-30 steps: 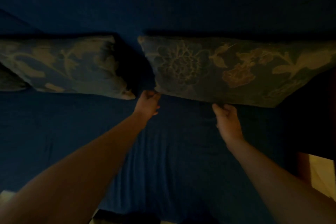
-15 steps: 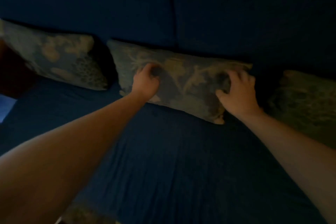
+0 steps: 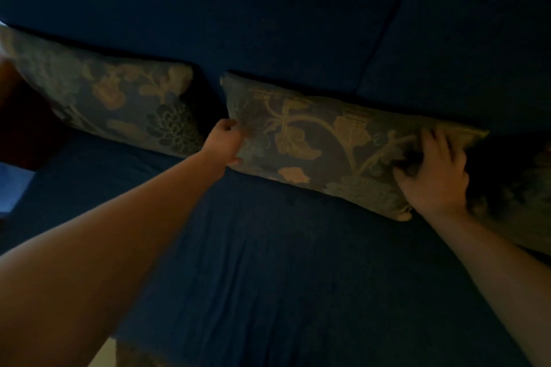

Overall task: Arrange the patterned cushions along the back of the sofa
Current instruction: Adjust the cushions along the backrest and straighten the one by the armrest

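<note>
Pretty dim in here, everything reads dark blue. The sofa seat (image 3: 253, 262) has a wrinkly cover, and the backrest (image 3: 208, 9) shows a seam between two back panels. Reddish-brown armrest (image 3: 26, 134) far left, plus a pale patch of floor (image 3: 103, 356) at the bottom.

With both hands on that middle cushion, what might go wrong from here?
1. The left hand pinches only the middle cushion at its edge, so that end may slip free.
2. The right hand sits beside the right cushion; sliding rightward may knock it askew.
3. Sliding leftward may close the gap to the left cushion.
</note>
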